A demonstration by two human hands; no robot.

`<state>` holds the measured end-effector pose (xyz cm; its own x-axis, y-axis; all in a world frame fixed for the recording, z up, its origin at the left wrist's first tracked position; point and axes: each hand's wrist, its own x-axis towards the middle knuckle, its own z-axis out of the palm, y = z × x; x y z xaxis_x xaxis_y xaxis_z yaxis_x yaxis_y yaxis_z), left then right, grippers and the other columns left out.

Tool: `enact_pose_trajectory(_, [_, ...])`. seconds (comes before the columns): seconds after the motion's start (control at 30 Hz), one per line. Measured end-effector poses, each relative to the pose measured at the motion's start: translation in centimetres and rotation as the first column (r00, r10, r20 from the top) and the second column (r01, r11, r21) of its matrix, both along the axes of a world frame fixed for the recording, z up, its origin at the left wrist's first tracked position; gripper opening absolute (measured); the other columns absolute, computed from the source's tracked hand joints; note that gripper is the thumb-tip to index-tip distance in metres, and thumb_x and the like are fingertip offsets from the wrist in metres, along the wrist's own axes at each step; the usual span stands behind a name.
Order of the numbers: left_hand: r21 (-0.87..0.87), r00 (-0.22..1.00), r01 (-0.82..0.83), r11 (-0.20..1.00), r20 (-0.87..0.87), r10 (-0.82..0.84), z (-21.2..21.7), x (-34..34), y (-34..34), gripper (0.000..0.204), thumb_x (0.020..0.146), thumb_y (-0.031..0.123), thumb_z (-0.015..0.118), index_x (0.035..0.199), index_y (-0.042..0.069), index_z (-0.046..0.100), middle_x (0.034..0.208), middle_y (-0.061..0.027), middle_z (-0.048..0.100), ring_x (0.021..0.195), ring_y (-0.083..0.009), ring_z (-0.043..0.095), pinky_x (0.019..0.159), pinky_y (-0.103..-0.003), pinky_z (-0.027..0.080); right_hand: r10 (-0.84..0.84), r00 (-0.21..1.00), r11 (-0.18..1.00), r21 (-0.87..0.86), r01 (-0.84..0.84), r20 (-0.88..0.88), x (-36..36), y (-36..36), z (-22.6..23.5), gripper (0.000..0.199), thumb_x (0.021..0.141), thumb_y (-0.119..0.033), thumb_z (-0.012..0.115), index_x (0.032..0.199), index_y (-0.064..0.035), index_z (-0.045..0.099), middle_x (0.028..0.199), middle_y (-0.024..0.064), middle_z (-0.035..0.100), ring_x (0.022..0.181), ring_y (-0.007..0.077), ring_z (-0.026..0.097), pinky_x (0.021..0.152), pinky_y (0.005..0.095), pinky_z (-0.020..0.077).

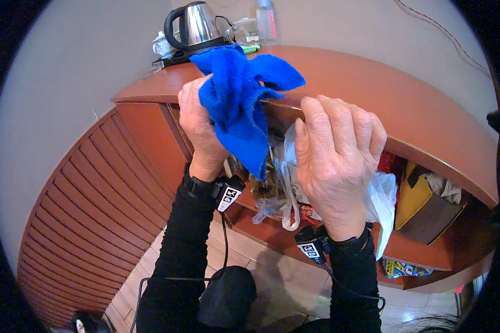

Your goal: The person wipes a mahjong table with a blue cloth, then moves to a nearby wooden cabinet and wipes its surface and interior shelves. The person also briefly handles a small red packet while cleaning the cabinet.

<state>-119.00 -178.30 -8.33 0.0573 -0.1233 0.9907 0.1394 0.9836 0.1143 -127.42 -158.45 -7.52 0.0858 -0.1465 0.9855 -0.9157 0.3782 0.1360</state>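
Observation:
A bright blue cloth [236,100] is bunched in my left hand [197,125], which is closed on it at the front edge of the cabinet's top. The cloth's loose corners stick up and to the right, and one end hangs down in front of the shelf. To the right, my right hand [336,155] is at the edge of the cabinet top [422,114]. Its fingers are bent and close together over that edge, their tips hidden, with the thumb to the left. Below and between the hands are clear and white plastic bags [289,183] on the open shelf.
At the back left of the top stand a steel kettle [201,25], a glass cup [245,33] and a clear bottle [265,22]. A yellow and brown box [428,208] sits on the right of the shelf. Slatted brown panelling [94,211] curves along the left.

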Motion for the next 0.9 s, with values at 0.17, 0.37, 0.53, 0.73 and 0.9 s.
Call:
enact_pose_trajectory(0.17, [-0.004,0.993,-0.116,0.993,0.03,0.116,-0.2,0.2,0.1,0.044,0.075,0.023,0.083,0.109,0.003,0.066,0.106,-0.0158,0.068,0.096,-0.0345,0.062,0.085,-0.043,0.048,-0.015,1.0,0.999,-0.038,0.015,-0.005,-0.3,-0.4,-0.2,0.025,0.083,-0.018,0.073,0.106,-0.0097,0.068,0.105,0.0034,0.065,0.103,0.0219,0.06,0.098,0.0407,0.0406])
enact_pose_trajectory(0.37, [0.007,0.997,-0.061,0.998,0.038,0.06,-0.3,0.9,-0.5,0.05,0.076,0.025,0.079,0.117,0.0,0.064,0.109,-0.0202,0.067,0.098,-0.0375,0.063,0.087,-0.043,0.049,-0.067,0.997,0.998,-0.02,0.066,-0.025,-0.4,-0.1,-0.5,0.027,0.085,-0.017,0.075,0.111,-0.012,0.069,0.11,0.0042,0.067,0.106,0.0251,0.06,0.099,0.0398,0.0394])
enact_pose_trajectory(0.53, [0.025,0.999,-0.031,0.999,0.032,0.03,-0.5,0.7,-0.1,0.055,0.075,0.026,0.077,0.122,0.001,0.064,0.109,-0.0197,0.068,0.098,-0.0374,0.063,0.088,-0.043,0.049,-0.125,0.992,0.992,-0.037,0.124,-0.029,0.0,0.0,-0.3,0.022,0.09,-0.016,0.074,0.111,-0.0105,0.07,0.108,0.0065,0.068,0.104,0.0267,0.061,0.097,0.039,0.0416])
enact_pose_trajectory(0.73, [-0.12,0.999,-0.031,0.992,0.003,0.032,0.9,0.9,-0.2,0.049,0.073,0.026,0.076,0.115,0.004,0.064,0.101,-0.0149,0.066,0.089,-0.0357,0.06,0.081,-0.041,0.046,-0.128,0.988,0.992,-0.029,0.126,-0.082,0.0,-0.1,0.2,0.022,0.09,-0.013,0.073,0.112,-0.0095,0.07,0.107,0.0082,0.068,0.103,0.0271,0.062,0.096,0.0385,0.0427])
enact_pose_trajectory(0.9, [-0.177,1.0,-0.003,0.984,-0.018,0.0,1.3,1.0,-1.9,0.027,0.092,0.012,0.07,0.118,0.002,0.068,0.103,-0.0066,0.074,0.092,-0.0136,0.067,0.083,-0.03,0.054,-0.137,0.983,0.991,-0.009,0.136,-0.119,0.0,0.0,0.6,0.021,0.09,-0.011,0.072,0.111,-0.0073,0.07,0.108,0.0095,0.069,0.103,0.0285,0.063,0.096,0.0381,0.0441])
